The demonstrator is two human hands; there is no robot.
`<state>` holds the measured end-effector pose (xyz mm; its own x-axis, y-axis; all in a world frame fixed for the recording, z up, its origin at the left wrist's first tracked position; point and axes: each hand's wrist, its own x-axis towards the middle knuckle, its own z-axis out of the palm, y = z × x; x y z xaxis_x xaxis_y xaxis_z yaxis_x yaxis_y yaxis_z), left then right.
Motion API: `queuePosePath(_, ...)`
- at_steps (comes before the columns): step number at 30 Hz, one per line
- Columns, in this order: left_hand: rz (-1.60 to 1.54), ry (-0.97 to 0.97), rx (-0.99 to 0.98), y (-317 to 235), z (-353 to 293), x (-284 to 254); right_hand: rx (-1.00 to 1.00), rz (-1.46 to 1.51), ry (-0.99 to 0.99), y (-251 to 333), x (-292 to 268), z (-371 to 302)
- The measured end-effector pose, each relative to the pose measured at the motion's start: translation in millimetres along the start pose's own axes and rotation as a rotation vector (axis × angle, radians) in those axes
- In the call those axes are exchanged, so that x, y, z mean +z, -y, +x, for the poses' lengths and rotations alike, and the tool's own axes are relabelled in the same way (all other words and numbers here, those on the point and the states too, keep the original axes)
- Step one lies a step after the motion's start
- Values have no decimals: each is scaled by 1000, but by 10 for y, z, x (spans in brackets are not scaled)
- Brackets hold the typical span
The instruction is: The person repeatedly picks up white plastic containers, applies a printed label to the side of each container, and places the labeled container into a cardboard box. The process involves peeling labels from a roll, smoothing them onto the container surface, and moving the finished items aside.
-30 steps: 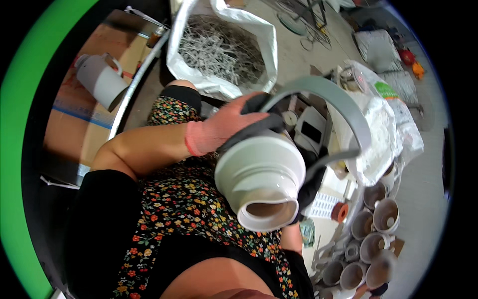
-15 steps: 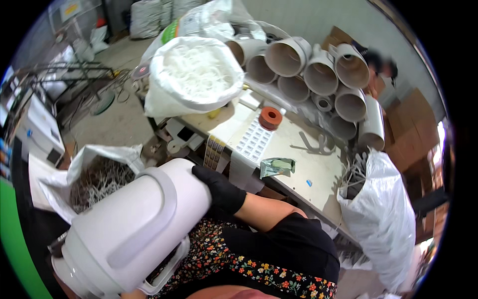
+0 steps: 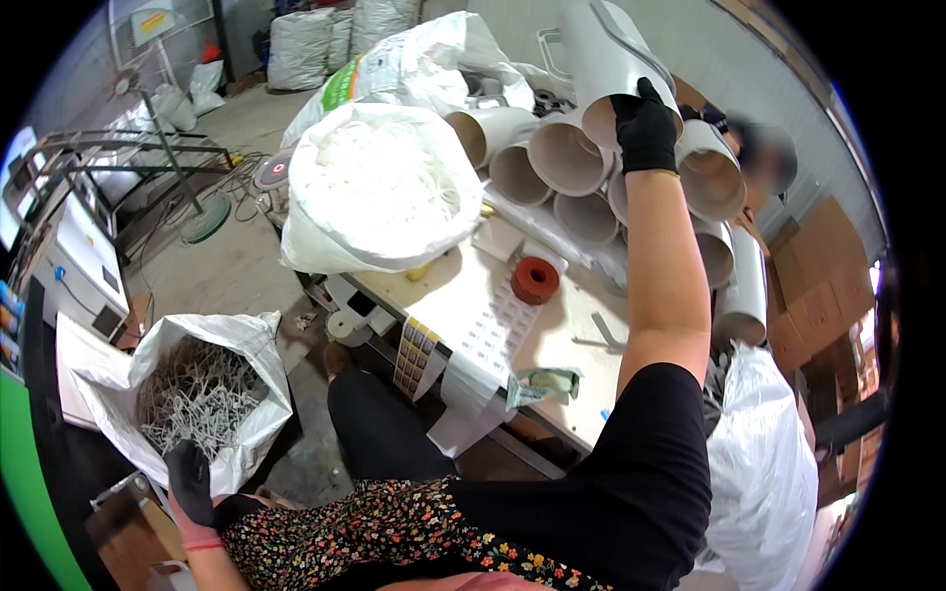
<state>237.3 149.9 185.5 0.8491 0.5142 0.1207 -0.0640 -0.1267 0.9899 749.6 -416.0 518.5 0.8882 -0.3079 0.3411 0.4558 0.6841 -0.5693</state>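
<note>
- The left hand (image 3: 194,492), in a black and coral glove, hung at the lower left, just in front of a white sack (image 3: 261,357) of tangled grey scraps (image 3: 202,399); whether its fingers were apart or together could not be told.
- A second white sack (image 3: 330,246), full of pale rings (image 3: 384,177), stood at the near left end of the table (image 3: 439,295).
- On the tabletop lay a label sheet (image 3: 496,327), with a red-orange roll (image 3: 520,286) at its far end and a green packet (image 3: 545,386) near the front edge.
- A stack of grey-white vessels (image 3: 567,156) lay behind these, open ends toward the person.
- The pale jug body (image 3: 609,49) was above that stack, tilted, its open end low and facing the person, its body rising away beyond the grip; a thin loop handle stood out on its left. Whether it touched the stack could not be told.
- The right hand (image 3: 647,133), black-gloved, was clamped on the jug body at the right part of its open rim, one digit up against the outer wall.
- Farther right were a bulging white bag (image 3: 764,473) and brown cartons (image 3: 823,291).
</note>
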Motion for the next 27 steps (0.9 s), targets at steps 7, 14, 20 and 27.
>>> queuePosePath(7, -210, -460, -232, 858, -592, -1220, 112, -250, -4, -1376, 46, 632)
queuePosePath(14, 175, -1029, -516, 1397, -2435, -2163, -105, -1076, 359, -2900, 5, 1088)
queuePosePath(20, 479, -1171, -690, 1471, -3411, -1571, -491, -1418, 728, -3058, -192, 982)
queuePosePath(27, 8, -1304, -426, 2229, -3299, -1457, 184, -896, 907, -2585, -74, -1629)
